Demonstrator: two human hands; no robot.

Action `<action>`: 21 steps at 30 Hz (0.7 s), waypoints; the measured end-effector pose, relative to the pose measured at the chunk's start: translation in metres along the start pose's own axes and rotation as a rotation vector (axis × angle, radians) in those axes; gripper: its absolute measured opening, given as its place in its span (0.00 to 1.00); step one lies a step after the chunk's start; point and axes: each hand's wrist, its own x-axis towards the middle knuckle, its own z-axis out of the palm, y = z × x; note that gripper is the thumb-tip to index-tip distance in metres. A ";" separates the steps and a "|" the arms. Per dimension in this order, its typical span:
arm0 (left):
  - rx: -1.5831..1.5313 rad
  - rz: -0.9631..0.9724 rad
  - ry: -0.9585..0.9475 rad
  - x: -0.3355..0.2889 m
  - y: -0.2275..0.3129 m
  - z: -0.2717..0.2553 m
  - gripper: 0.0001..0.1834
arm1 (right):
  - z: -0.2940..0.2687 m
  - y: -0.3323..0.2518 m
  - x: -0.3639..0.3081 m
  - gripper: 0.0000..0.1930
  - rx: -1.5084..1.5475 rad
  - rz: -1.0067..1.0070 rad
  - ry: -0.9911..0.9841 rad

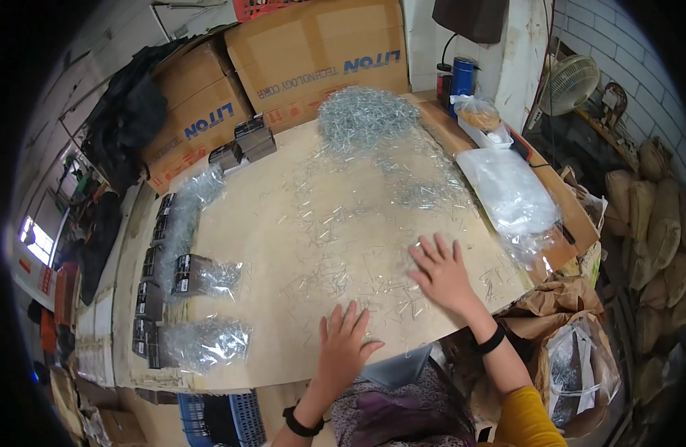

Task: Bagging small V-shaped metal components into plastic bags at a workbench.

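Observation:
My left hand (343,349) rests at the near edge of a pale tabletop (261,223), fingers spread and nothing in it. Further right, my right hand (443,276) lies palm down on the same surface, its fingers also spread. Loose thin, shiny metal pins (324,281) are scattered around and between both hands; whether some lie under the palms is hidden. A large heap of the same pins (367,119) sits at the far side. Thinner drifts of pins (425,192) spread from it toward my right hand.
Along the left edge stand small dark packs (148,298) beside clear bags of pins (209,344). Cardboard boxes (321,59) rise behind the table. At right lie a stack of clear plastic bags (507,190) and a white tray (486,135). A blue basket (222,419) is below the front edge.

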 end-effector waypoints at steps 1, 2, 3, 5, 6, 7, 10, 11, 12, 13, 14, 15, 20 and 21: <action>0.009 -0.041 0.053 -0.006 0.002 0.002 0.35 | -0.004 -0.010 -0.004 0.21 0.107 -0.036 0.015; 0.018 -0.080 0.105 -0.008 0.005 0.004 0.36 | -0.011 -0.018 -0.004 0.21 0.109 -0.037 0.013; 0.013 -0.080 0.105 -0.006 0.008 0.009 0.36 | -0.021 -0.025 -0.005 0.18 0.224 -0.006 0.018; -0.196 -0.035 0.243 -0.001 0.018 0.019 0.34 | -0.019 -0.032 -0.014 0.15 0.427 -0.058 0.048; -0.198 -0.035 0.242 0.005 0.024 0.022 0.34 | -0.021 -0.037 -0.017 0.15 0.426 -0.058 0.046; -0.180 0.008 0.243 0.012 0.029 0.023 0.32 | -0.024 -0.042 -0.020 0.16 0.402 -0.079 -0.001; -0.110 0.024 0.232 0.030 0.033 0.025 0.29 | -0.031 -0.041 -0.027 0.15 0.336 -0.053 0.021; -0.056 -0.004 0.218 0.033 0.034 0.025 0.28 | -0.037 -0.037 -0.029 0.13 0.419 -0.045 0.054; -0.060 0.004 0.219 0.033 0.035 0.023 0.28 | -0.043 -0.030 -0.032 0.11 0.495 -0.033 0.089; -0.096 -0.035 0.180 0.032 0.036 0.019 0.28 | -0.048 -0.020 -0.036 0.11 0.486 -0.028 0.091; -0.131 -0.075 0.139 0.032 0.036 0.017 0.27 | -0.054 -0.007 -0.040 0.12 0.510 0.100 0.206; -0.130 -0.075 0.139 0.027 0.035 0.017 0.27 | -0.058 0.004 -0.045 0.12 0.539 0.225 0.320; -0.067 0.044 0.347 0.031 0.043 0.020 0.24 | -0.063 0.117 -0.066 0.14 0.274 0.558 0.737; -0.068 0.047 0.347 0.036 0.045 0.023 0.24 | -0.056 0.140 -0.068 0.15 0.159 0.555 0.668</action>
